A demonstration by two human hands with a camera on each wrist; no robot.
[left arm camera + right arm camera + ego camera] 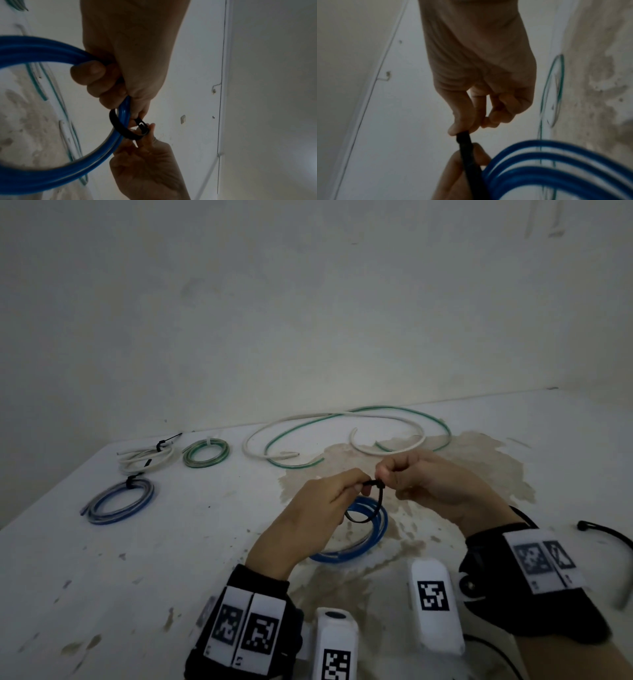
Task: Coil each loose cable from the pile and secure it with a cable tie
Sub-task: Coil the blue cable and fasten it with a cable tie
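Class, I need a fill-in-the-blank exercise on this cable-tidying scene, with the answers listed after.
1. The left hand grips a coil coloured ____.
2. The cable tie looped round it is ____.
3. The right hand ____ the tie's end.
4. The number of tied coils lying at the table's far left is ____.

Answers: blue; black; pinches; three

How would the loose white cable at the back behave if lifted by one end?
The white cable lies in broad open curves, so it is probably springy and would trail rather than hang limp. It looks thin, likely light. It crosses the green cable, so it may drag that.
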